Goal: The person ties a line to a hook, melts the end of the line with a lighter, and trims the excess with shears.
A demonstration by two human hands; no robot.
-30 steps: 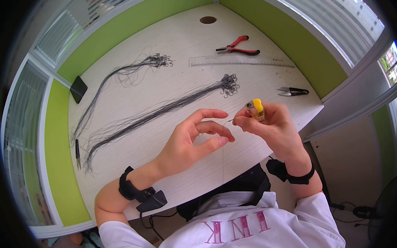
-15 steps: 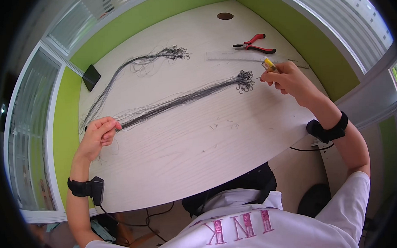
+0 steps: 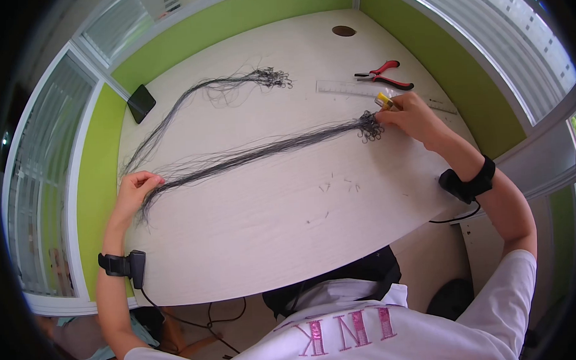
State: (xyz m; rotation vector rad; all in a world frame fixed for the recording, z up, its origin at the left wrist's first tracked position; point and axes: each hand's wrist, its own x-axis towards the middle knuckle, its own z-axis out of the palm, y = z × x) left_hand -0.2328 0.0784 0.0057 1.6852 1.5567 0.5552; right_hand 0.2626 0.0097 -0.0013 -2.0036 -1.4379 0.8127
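Note:
A long bundle of dark threads lies stretched across the table, with a cluster of small dark hooks at its right end. My left hand pinches the bundle near its left end, and loose thread tails hang below the fingers. My right hand is closed around a small yellow-and-clear tool, with its fingertips at the edge of the hook cluster. Behind, a second thread bundle curves over the table, its own hooks at the right end.
Red-handled pliers and a clear ruler lie at the back right of the table. A black device stands by the left green partition. Small clippings are scattered mid-table. Cables run from both wristbands. Part of another person shows at lower left.
My right hand has moved to the hook cluster, closing the gap there. My left hand has shifted slightly, and the thread tails below it now show. The whole view has also shifted a little.

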